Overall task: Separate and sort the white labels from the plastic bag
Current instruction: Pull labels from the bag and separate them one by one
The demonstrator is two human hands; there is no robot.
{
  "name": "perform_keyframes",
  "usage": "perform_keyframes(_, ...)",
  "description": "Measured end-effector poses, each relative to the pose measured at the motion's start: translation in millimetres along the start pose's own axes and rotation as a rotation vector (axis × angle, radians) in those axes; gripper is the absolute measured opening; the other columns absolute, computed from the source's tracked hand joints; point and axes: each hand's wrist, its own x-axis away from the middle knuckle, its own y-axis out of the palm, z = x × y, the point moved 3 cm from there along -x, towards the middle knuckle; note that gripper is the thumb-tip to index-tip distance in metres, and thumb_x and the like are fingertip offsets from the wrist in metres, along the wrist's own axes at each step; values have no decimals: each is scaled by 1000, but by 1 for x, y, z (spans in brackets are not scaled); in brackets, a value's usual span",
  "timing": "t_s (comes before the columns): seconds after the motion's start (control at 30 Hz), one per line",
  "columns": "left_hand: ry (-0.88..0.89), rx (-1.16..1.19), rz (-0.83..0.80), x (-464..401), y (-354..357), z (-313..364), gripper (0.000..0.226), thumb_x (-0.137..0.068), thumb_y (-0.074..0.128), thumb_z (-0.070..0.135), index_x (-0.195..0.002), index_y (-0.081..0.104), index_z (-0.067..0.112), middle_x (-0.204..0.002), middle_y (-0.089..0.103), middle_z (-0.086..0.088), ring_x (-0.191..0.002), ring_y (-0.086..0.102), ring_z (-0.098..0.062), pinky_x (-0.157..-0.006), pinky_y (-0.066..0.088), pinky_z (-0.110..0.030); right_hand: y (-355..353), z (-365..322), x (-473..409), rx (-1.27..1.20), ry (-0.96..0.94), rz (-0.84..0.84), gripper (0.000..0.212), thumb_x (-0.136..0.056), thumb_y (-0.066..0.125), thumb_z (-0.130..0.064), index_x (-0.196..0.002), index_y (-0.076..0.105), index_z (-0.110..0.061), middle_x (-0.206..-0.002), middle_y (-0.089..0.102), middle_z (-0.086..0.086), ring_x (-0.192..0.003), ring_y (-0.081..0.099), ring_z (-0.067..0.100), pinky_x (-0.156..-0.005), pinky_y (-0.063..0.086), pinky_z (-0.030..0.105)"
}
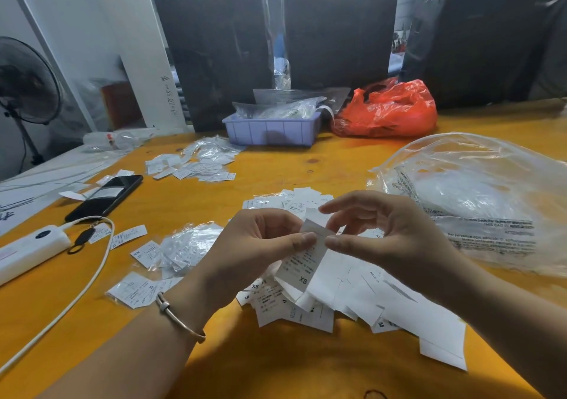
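A white label marked XS is pinched by the left hand and right hand above the label pile on the worktop.

I have both forearms coming in from six o'clock, meeting at centre. My left hand has its fingers curled, thumb stretched toward three o'clock and pressed on a white label. My right hand faces it, thumb pointing to nine o'clock at the label's edge, index finger arched over toward ten o'clock, other fingers loosely bent. A thin bangle rings my left wrist.
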Motion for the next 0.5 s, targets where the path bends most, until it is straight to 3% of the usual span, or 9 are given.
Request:
perform_keyframes(0.2, -9, -60, 15, -2, -1, -2, 16, -79, 72, 37, -80, 76, 22, -89, 76, -4, -81, 66, -23, -71, 50, -30, -1, 2, -1, -22, -36, 46, 16, -81, 72, -5, -88, 69, -17, -77, 74, -3, -67, 69, 15, -66, 55, 23)
perform_keyframes(0.3, 43, -18, 37, -2, -2, 0, 11, -77, 72, 28, -87, 77, 26, -86, 76, -4, -75, 65, -9, -63, 50, -21, 0, 3, -1, 15, -52, 4, 14, -82, 68, -2, -84, 70, -16, -78, 73, -3, -71, 68, 16, -66, 55, 24)
perform_keyframes(0.4, 86, -14, 70, -2, -5, 2, 7, -77, 79, 23, -83, 77, 21, -83, 76, -4, -71, 65, -9, -60, 50, -19, 2, 2, -2, 14, -54, 1, 15, -82, 68, -1, -84, 71, -15, -78, 73, -2, -70, 67, 15, -67, 55, 25)
perform_keyframes(0.5, 83, -87, 119, -2, -15, 2, 15, -77, 72, 25, -86, 76, 15, -83, 76, -2, -69, 64, -7, -60, 50, -18, -9, 3, -4, 67, -46, 104, 10, -80, 71, -7, -86, 71, -15, -75, 73, 0, -67, 67, 13, -67, 57, 30)
